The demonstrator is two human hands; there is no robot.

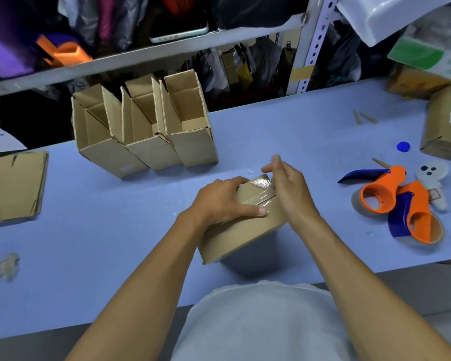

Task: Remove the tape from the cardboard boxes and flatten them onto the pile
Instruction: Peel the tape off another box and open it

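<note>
Here, left hand (219, 199) curled around taped box (245, 227), right hand (287, 188) pinching tape (264, 184).

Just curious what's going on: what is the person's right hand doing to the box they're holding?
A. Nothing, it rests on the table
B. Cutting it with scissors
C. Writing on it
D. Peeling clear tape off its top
D: the right hand pinches clear tape lifting off the box, which the left hand steadies.

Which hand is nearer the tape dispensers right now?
The right hand. It is at the taped end of the box, on the side toward the tape dispensers. The left hand grips the box's other side, farther from them.
</note>
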